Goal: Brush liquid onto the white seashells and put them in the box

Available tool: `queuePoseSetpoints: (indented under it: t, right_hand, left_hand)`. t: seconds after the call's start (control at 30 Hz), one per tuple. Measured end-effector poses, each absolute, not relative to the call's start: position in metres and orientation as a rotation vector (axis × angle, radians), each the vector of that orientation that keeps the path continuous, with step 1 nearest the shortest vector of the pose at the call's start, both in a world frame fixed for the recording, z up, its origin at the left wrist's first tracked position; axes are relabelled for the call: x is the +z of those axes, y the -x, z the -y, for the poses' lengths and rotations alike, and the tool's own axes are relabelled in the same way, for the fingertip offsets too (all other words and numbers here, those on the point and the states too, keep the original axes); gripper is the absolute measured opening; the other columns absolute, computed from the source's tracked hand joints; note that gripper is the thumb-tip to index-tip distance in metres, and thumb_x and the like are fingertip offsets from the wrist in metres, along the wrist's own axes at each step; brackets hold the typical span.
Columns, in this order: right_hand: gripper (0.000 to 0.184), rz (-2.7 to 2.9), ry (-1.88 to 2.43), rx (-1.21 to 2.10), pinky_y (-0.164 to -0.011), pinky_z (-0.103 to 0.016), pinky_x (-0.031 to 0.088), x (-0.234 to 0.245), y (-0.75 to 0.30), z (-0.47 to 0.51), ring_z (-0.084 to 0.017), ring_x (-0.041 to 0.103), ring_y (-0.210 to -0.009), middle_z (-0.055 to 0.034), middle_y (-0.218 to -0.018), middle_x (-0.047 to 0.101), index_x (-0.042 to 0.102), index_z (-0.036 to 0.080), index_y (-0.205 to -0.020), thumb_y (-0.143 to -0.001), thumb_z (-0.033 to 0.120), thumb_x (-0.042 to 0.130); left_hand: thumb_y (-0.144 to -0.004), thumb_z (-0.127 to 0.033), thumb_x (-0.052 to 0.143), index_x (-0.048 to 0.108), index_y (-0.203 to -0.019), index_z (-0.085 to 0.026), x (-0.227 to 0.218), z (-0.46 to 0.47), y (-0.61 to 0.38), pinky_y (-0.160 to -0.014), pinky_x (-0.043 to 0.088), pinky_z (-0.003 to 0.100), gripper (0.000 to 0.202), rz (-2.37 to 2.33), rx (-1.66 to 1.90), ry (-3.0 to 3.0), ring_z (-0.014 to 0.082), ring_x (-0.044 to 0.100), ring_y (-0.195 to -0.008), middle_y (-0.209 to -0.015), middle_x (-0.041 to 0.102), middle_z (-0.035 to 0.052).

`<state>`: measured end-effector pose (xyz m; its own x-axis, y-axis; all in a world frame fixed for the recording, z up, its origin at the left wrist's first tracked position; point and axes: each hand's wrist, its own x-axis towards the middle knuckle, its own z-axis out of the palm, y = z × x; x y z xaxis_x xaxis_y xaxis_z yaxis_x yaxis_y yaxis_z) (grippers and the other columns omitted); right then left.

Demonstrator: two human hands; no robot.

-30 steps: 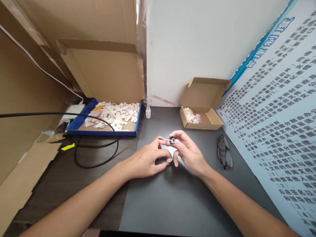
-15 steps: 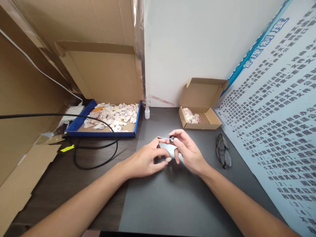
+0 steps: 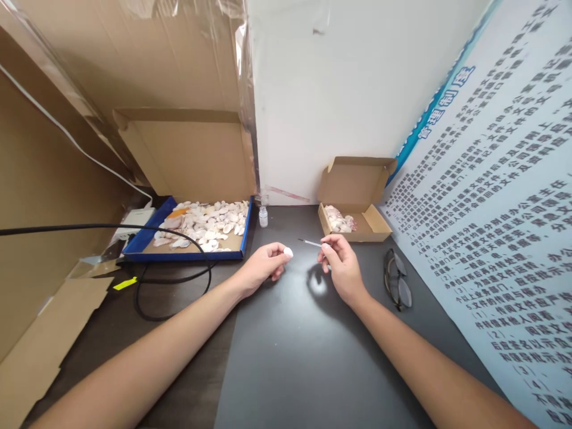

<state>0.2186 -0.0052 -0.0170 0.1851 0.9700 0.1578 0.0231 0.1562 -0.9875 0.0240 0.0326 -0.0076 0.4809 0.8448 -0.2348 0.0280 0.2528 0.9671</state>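
Note:
My left hand [image 3: 267,263] pinches a small white seashell [image 3: 288,252] between thumb and forefinger. To its right, my right hand [image 3: 340,262] is closed on a thin pale stick with a dark tip [image 3: 309,242]. Its tip points left toward the shell, with a gap between them. Whether the tip is bristle or metal is too small to tell. Both hands are above a dark grey desk mat [image 3: 286,357]. A small clear bottle with a white label [image 3: 263,217] stands behind the shell.
At the left, a blue-edged cardboard box [image 3: 179,256] contains many shells. A smaller open carton [image 3: 370,237] at the back right also contains shells. Folded glasses [image 3: 397,280] lie at the right. A black cable [image 3: 209,271] loops over the left side, near a yellow tag [image 3: 125,283].
My hands have moved apart, the left one raising the shell. A round black thing seen at my right fingertips no longer shows; the thin stick now extends from them. The view has shifted slightly.

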Motion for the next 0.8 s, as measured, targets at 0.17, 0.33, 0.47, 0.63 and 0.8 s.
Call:
queuePoseSetpoints:
  t: [0.17, 0.33, 0.47, 0.63, 0.8]
  right_hand:
    - [0.027, 1.208, 1.186, 0.999, -0.048, -0.022, 0.036, -0.016, -0.215, 0.007, -0.007, 0.043, -0.049, 0.0037, -0.064, 0.052, 0.052, 0.018, -0.092, -0.083, 0.042, 0.061]
    - [0.028, 1.281, 1.212, 1.051, -0.047, -0.022, 0.034, -0.016, -0.211, 0.010, -0.008, 0.043, -0.050, 0.0038, -0.064, 0.050, 0.053, 0.018, -0.092, -0.082, 0.042, 0.062]
    - [0.027, 1.299, 1.233, 1.022, -0.048, -0.022, 0.035, -0.015, -0.210, 0.011, -0.009, 0.044, -0.053, 0.0035, -0.065, 0.049, 0.053, 0.018, -0.092, -0.083, 0.042, 0.062]
    - [0.026, 1.335, 1.207, 1.047, -0.050, -0.022, 0.036, -0.018, -0.209, 0.013, -0.009, 0.046, -0.055, 0.0029, -0.067, 0.049, 0.053, 0.019, -0.094, -0.084, 0.041, 0.062]
    - [0.025, 1.312, 1.252, 1.020, -0.051, -0.022, 0.037, -0.019, -0.210, 0.013, -0.010, 0.048, -0.057, 0.0028, -0.068, 0.048, 0.053, 0.018, -0.094, -0.084, 0.039, 0.062]
  left_hand:
    - [-0.077, -0.047, 0.072, 0.050, -0.084, -0.018, -0.011, -0.034, -0.023, -0.044, 0.033, 0.018, 0.037, -0.872, 0.673, -1.161, 0.0054, 0.037, -0.045, -0.053, 0.046, -0.0073]
    - [-0.074, -0.046, 0.075, 0.050, -0.085, -0.017, -0.011, -0.032, -0.018, -0.046, 0.038, 0.019, 0.039, -0.830, 0.670, -1.118, 0.0052, 0.042, -0.048, -0.059, 0.047, -0.0072]
    - [-0.072, -0.042, 0.077, 0.051, -0.087, -0.016, -0.009, -0.032, -0.016, -0.049, 0.041, 0.020, 0.040, -0.797, 0.679, -1.076, 0.0053, 0.045, -0.052, -0.063, 0.048, -0.0067]
    - [-0.070, -0.037, 0.078, 0.050, -0.087, -0.016, -0.008, -0.032, -0.015, -0.049, 0.041, 0.020, 0.038, -0.775, 0.673, -1.054, 0.0052, 0.046, -0.052, -0.065, 0.048, -0.0068]
    - [-0.071, -0.033, 0.077, 0.049, -0.087, -0.016, -0.007, -0.032, -0.014, -0.049, 0.040, 0.020, 0.036, -0.775, 0.670, -1.046, 0.0046, 0.046, -0.052, -0.067, 0.048, -0.0070]
